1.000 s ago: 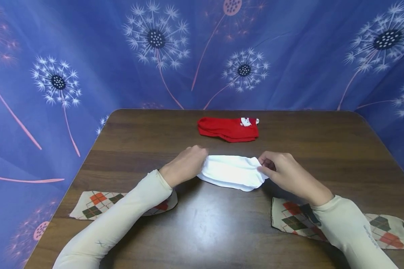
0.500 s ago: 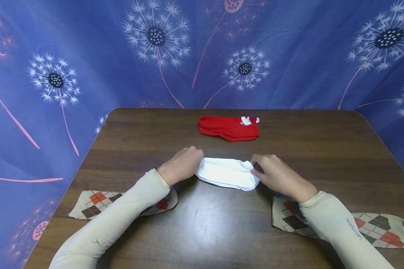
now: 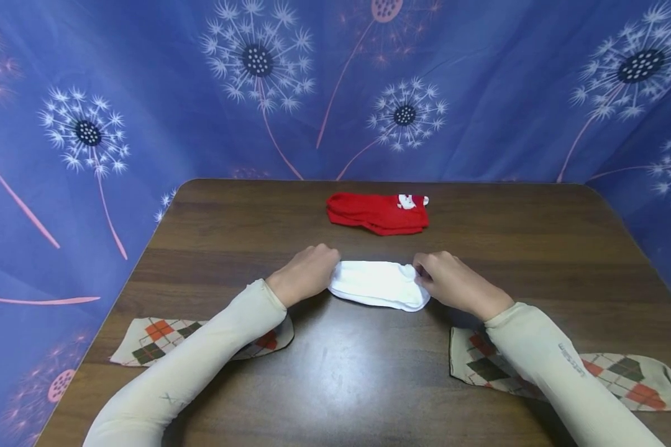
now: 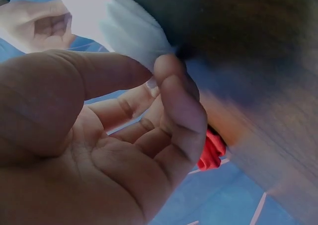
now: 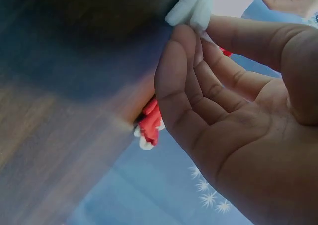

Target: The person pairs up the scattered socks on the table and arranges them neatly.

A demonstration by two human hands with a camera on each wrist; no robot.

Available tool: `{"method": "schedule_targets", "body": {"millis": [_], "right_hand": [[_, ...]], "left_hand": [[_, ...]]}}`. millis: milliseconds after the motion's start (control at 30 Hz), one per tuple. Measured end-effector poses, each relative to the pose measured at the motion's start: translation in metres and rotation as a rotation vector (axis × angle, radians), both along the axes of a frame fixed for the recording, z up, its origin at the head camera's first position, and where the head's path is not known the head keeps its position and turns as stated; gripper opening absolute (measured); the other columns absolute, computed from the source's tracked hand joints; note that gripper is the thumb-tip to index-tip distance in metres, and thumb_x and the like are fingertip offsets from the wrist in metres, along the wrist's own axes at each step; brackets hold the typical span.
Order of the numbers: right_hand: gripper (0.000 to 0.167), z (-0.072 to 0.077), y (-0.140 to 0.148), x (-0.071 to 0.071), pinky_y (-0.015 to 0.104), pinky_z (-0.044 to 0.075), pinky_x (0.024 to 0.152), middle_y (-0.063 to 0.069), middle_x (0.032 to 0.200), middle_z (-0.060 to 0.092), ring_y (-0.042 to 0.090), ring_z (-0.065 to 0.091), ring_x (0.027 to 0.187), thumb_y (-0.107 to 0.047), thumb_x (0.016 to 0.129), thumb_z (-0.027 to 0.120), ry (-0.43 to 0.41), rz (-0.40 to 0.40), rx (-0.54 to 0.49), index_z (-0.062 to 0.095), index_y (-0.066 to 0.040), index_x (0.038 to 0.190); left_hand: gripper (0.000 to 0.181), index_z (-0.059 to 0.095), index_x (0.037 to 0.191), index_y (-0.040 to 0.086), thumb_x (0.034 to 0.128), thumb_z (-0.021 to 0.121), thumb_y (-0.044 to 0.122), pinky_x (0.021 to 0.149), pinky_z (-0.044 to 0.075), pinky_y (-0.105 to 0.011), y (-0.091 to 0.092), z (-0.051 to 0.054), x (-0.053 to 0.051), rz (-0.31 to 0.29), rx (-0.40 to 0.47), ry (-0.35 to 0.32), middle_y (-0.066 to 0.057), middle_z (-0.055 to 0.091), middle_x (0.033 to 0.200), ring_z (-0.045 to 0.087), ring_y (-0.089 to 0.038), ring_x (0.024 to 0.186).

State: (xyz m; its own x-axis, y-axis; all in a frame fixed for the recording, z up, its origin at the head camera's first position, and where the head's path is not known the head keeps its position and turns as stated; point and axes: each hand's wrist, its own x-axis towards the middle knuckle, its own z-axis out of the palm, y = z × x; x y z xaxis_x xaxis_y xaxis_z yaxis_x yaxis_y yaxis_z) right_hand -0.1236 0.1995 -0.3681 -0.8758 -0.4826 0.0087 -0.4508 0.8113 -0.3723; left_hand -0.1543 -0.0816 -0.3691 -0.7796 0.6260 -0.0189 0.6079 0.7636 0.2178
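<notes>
White socks [image 3: 376, 284], laid one on the other, stretch sideways between my two hands at the middle of the table. My left hand [image 3: 306, 273] pinches their left end between thumb and forefinger, as the left wrist view shows on the white fabric [image 4: 126, 29]. At the other end my right hand [image 3: 460, 282] pinches the edge; two thick white layers [image 5: 201, 9] show there in the right wrist view. Whether the socks touch the table is hard to tell. Red socks [image 3: 374, 214] with a white animal face lie just beyond.
An argyle sock [image 3: 151, 340] lies on the brown wooden table [image 3: 335, 397] partly under my left forearm. Another argyle sock [image 3: 632, 379] lies partly beneath my right forearm. A blue curtain [image 3: 335, 93] with dandelion prints hangs behind the table's far edge.
My right hand has moved left with its end of the white socks and closed in on the edge. My left hand has stayed nearly in place. Red and argyle socks are unmoved.
</notes>
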Motion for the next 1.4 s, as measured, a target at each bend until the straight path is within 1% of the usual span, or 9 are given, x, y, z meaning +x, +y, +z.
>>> {"method": "schedule_targets", "body": {"millis": [200, 367, 500, 700, 833, 967, 1133, 1267, 1400], "right_hand": [[0.007, -0.002, 0.002, -0.011, 0.028, 0.045, 0.055, 0.004, 0.071, 0.060, 0.015, 0.050, 0.061, 0.003, 0.084, 0.072, -0.008, -0.025, 0.001, 0.066, 0.000, 0.088], [0.005, -0.003, 0.003, -0.019, 0.031, 0.045, 0.056, 0.005, 0.071, 0.059, 0.017, 0.050, 0.062, 0.001, 0.086, 0.070, -0.014, -0.031, 0.001, 0.065, 0.000, 0.088], [0.005, -0.005, 0.005, -0.024, 0.033, 0.046, 0.057, 0.005, 0.071, 0.059, 0.018, 0.051, 0.063, 0.000, 0.087, 0.069, -0.028, -0.045, 0.002, 0.065, 0.001, 0.089], [0.009, -0.006, 0.003, -0.032, 0.037, 0.053, 0.064, 0.010, 0.079, 0.066, 0.019, 0.056, 0.067, -0.002, 0.087, 0.071, -0.033, -0.054, -0.002, 0.067, 0.003, 0.094], [0.016, -0.005, 0.001, -0.036, 0.036, 0.055, 0.065, 0.012, 0.085, 0.068, 0.020, 0.057, 0.069, -0.003, 0.087, 0.073, -0.063, -0.074, 0.007, 0.068, 0.003, 0.101], [0.018, -0.003, -0.002, -0.037, 0.033, 0.053, 0.062, 0.011, 0.081, 0.066, 0.020, 0.055, 0.067, -0.006, 0.088, 0.073, -0.053, -0.093, 0.030, 0.068, 0.003, 0.102], [0.023, 0.003, -0.005, -0.029, 0.030, 0.044, 0.052, 0.005, 0.067, 0.057, 0.017, 0.049, 0.057, -0.020, 0.091, 0.073, 0.046, -0.137, 0.048, 0.067, 0.001, 0.096], [0.023, 0.012, -0.005, -0.014, 0.030, 0.041, 0.052, 0.003, 0.065, 0.052, 0.016, 0.046, 0.056, -0.022, 0.091, 0.073, 0.141, -0.130, 0.008, 0.066, 0.000, 0.094], [0.024, 0.020, -0.004, 0.006, 0.032, 0.044, 0.056, 0.002, 0.068, 0.055, 0.015, 0.049, 0.058, -0.020, 0.091, 0.074, 0.178, -0.112, -0.024, 0.067, 0.000, 0.099]], "left_hand": [[0.021, 0.062, 0.073, 0.006, 0.0856, 0.056, -0.009, 0.053, 0.048, -0.037, 0.001, -0.004, -0.007, 0.031, 0.001, 0.030, -0.006, 0.060, 0.065, 0.058, -0.020, 0.060], [0.016, 0.064, 0.079, 0.006, 0.0871, 0.057, -0.007, 0.054, 0.050, -0.039, 0.003, -0.006, -0.013, 0.058, 0.000, 0.020, -0.008, 0.062, 0.069, 0.063, -0.022, 0.064], [0.013, 0.064, 0.084, 0.005, 0.0888, 0.057, -0.005, 0.054, 0.050, -0.039, 0.004, -0.006, -0.017, 0.062, -0.009, 0.008, -0.009, 0.063, 0.072, 0.064, -0.023, 0.065], [0.014, 0.065, 0.086, 0.005, 0.0908, 0.054, -0.003, 0.058, 0.051, -0.039, 0.003, -0.006, -0.026, 0.104, -0.028, -0.006, -0.009, 0.063, 0.072, 0.064, -0.022, 0.067], [0.014, 0.066, 0.089, 0.005, 0.0925, 0.054, -0.001, 0.061, 0.052, -0.040, 0.002, -0.007, -0.032, 0.118, -0.017, -0.015, -0.009, 0.064, 0.074, 0.064, -0.022, 0.068], [0.011, 0.065, 0.091, 0.005, 0.0941, 0.054, 0.004, 0.060, 0.051, -0.040, -0.001, -0.003, -0.035, 0.125, 0.000, -0.026, -0.008, 0.063, 0.074, 0.061, -0.021, 0.066], [0.014, 0.061, 0.091, 0.006, 0.0980, 0.059, 0.018, 0.056, 0.049, -0.041, -0.013, 0.011, -0.027, 0.132, 0.036, 0.024, -0.007, 0.057, 0.069, 0.058, -0.021, 0.060], [0.020, 0.056, 0.085, 0.008, 0.0990, 0.060, 0.022, 0.051, 0.043, -0.037, -0.028, 0.023, -0.011, 0.122, 0.077, 0.058, -0.004, 0.051, 0.064, 0.052, -0.018, 0.056], [0.019, 0.054, 0.085, 0.010, 0.0984, 0.062, 0.021, 0.050, 0.039, -0.032, -0.042, 0.031, 0.007, 0.097, 0.114, 0.064, 0.000, 0.049, 0.066, 0.047, -0.015, 0.055]]}}
